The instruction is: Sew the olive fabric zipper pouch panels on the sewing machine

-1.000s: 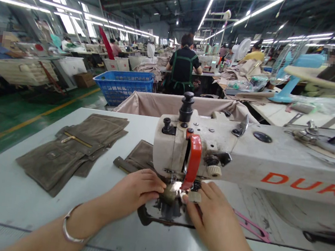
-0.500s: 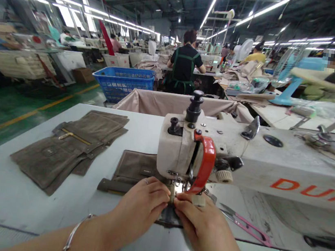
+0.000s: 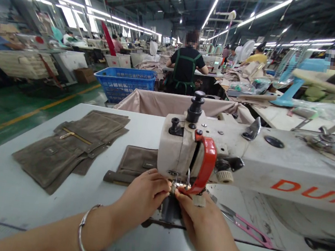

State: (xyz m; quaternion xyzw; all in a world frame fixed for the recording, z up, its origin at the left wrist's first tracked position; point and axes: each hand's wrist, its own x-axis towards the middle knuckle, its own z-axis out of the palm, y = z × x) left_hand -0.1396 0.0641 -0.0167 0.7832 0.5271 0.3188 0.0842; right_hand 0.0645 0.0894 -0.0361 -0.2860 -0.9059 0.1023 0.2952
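A brown fabric panel with a small dark label lies under the head of the sewing machine. Its folded strip with a zipper runs along the near side. My left hand is closed, fingertips pinching the near edge of the panel just left of the needle area. On the other side of the presser foot, my right hand is closed on the same edge, its fingers partly behind the orange guard. The hands hide most of the fabric between them.
A pile of brown fabric pieces lies on the white table at left. Pink-handled scissors rest right of my right hand. Behind the machine are a cloth-lined bin, a blue basket and a seated co-worker.
The brown panel has slid away from me under the machine head. Both hands have moved slightly forward with it, still holding its near edge. The pile and scissors have stayed put.
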